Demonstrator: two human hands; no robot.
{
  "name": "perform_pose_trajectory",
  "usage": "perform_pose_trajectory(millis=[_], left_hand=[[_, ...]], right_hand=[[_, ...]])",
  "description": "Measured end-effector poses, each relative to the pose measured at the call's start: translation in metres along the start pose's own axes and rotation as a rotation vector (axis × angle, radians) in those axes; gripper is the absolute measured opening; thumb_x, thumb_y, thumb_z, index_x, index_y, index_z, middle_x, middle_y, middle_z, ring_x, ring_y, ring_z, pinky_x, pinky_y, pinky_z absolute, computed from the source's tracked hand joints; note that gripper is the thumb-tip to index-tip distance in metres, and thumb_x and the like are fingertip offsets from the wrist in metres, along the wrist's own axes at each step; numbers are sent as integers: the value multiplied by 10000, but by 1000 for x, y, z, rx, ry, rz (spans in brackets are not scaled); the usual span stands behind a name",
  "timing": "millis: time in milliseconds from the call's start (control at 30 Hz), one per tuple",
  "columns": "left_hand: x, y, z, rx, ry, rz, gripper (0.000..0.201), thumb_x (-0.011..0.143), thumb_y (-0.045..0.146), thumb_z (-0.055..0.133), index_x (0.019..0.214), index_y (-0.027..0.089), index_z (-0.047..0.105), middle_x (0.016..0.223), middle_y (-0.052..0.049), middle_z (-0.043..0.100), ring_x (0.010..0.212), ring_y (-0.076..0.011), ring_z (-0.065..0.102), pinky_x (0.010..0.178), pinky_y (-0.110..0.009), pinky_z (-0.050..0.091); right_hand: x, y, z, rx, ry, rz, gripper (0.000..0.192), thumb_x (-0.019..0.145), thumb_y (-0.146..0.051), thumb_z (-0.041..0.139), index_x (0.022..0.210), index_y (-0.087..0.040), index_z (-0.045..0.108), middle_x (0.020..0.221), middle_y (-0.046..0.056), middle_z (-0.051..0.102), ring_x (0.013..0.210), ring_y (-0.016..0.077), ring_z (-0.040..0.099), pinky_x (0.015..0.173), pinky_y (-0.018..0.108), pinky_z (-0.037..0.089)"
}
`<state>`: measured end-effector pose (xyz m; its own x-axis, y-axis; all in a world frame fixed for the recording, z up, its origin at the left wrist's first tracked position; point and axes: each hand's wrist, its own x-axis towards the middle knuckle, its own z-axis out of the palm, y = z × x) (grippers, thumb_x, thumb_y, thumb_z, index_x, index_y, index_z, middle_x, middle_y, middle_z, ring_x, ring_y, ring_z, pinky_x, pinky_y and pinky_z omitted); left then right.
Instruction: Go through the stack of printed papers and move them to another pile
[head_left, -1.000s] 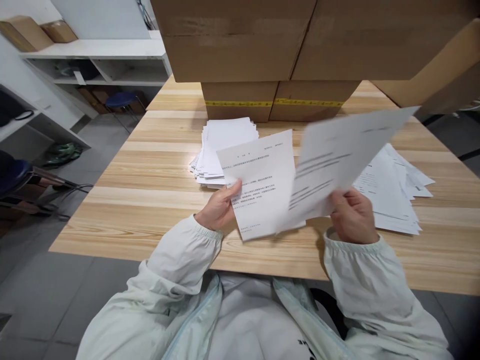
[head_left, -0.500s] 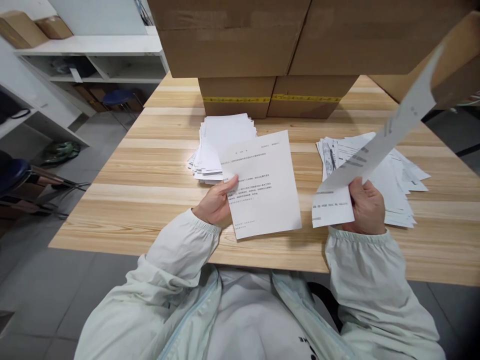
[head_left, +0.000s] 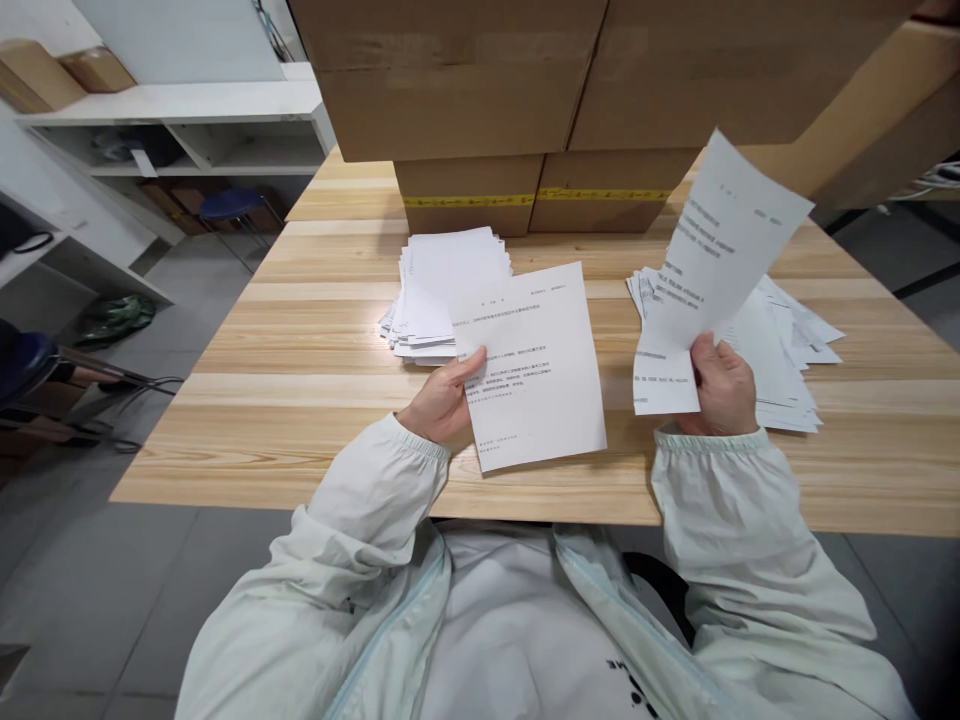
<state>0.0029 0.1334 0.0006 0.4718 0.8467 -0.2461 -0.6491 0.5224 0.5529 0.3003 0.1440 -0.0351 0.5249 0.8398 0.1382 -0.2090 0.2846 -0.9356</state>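
My left hand (head_left: pixel 442 398) grips a printed sheet of paper (head_left: pixel 536 370) by its left edge, thumb on top. The sheet is held above the table, partly covering a stack of papers (head_left: pixel 454 275) behind it. On the right, my right hand (head_left: pixel 721 385) is closed on the edge of another printed sheet (head_left: pixel 720 235), which stands up and bends backward. Beneath and behind that hand lies a loose, fanned pile of papers (head_left: pixel 784 375). The fingers under both sheets are hidden.
Large cardboard boxes (head_left: pixel 450 85) are stacked across the back of the wooden table (head_left: pixel 300 400), the lower ones banded with yellow tape. White shelving (head_left: pixel 202 100) and a blue stool (head_left: pixel 229 205) stand at the far left. More cardboard (head_left: pixel 885 130) sits at the right.
My right hand has moved slightly left and away from me, and its sheet has swung left to show more of its printed face. The left hand's sheet has barely shifted.
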Motion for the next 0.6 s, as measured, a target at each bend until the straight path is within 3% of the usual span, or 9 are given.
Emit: perform_pose_trajectory(millis=[167, 300, 600], left_hand=[[-1, 2, 3, -22, 1, 8, 442, 995, 228, 506, 1419, 124, 574, 1305, -138, 719, 1357, -296, 582, 1245, -492, 362], [-1, 3, 3, -35, -1, 6, 433, 1007, 246, 490, 1412, 121, 578, 1343, -141, 697, 1370, -291, 571, 1250, -493, 352], [0, 2, 0, -40, -18, -16, 429, 1018, 291, 484, 1404, 137, 587, 1352, -138, 692, 1367, -282, 575, 1244, -479, 358]], right_hand=[[9, 10, -6, -10, 16, 16, 314, 759, -406, 817, 931, -153, 748, 1034, 112, 791, 928, 224, 742, 849, 326, 584], [18, 18, -11, -22, 31, 46, 250, 747, -394, 804, 846, -179, 724, 921, 83, 794, 958, 215, 731, 877, 303, 572], [16, 19, -11, -80, -39, 51, 366, 725, -489, 797, 933, -198, 721, 922, 80, 798, 924, 261, 740, 820, 371, 585]])
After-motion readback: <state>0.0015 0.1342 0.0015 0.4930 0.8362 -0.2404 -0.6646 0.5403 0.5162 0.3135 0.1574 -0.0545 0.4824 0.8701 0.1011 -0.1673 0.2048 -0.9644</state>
